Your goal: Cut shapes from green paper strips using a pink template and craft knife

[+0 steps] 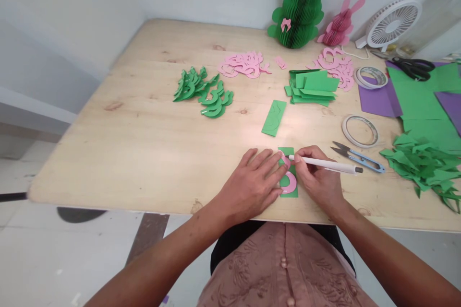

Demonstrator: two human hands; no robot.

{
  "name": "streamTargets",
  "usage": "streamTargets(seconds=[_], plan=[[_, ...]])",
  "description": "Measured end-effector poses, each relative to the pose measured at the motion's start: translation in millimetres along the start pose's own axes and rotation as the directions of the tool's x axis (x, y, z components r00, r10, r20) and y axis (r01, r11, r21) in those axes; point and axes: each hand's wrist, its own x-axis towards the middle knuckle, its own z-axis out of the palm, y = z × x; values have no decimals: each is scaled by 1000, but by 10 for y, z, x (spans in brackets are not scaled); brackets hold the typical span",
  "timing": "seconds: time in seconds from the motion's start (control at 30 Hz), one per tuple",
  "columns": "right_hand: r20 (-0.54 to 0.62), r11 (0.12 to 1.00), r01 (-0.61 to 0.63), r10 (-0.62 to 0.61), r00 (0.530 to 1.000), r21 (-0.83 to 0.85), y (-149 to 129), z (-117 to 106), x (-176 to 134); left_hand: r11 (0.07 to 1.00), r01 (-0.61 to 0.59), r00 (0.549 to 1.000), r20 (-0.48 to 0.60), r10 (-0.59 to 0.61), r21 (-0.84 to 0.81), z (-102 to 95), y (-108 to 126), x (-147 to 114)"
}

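Near the table's front edge lies a green paper strip (294,192) with a curved pink paper cutout (290,185) on top of it. My left hand (250,184) is flat, fingers spread, its fingertips pressing on the cutout and strip. A white pen (324,164) is pinched in my right hand (319,180), its tip at the upper part of the pink cutout. Just beyond, another green strip (274,118) with a drawn curved line lies on the wood. Blue-handled thread snips (358,156) rest to the right of my right hand.
Green cutouts (203,91), pink cutouts (245,64) and folded green strips (312,87) lie farther back. Tape rolls (360,131), black-handled scissors (414,67) and green scraps (425,163) are at right. A green paper rabbit (300,12), pink rabbit (340,26) and white fan (392,24) stand behind.
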Motion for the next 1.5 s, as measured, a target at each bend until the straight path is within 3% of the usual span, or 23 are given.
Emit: streamTargets(seconds=[1.5], plan=[[-34, 1000, -30, 30, 999, -8, -36, -20, 12, 1000, 2, 1000, 1, -2, -12, -23, 9, 8]])
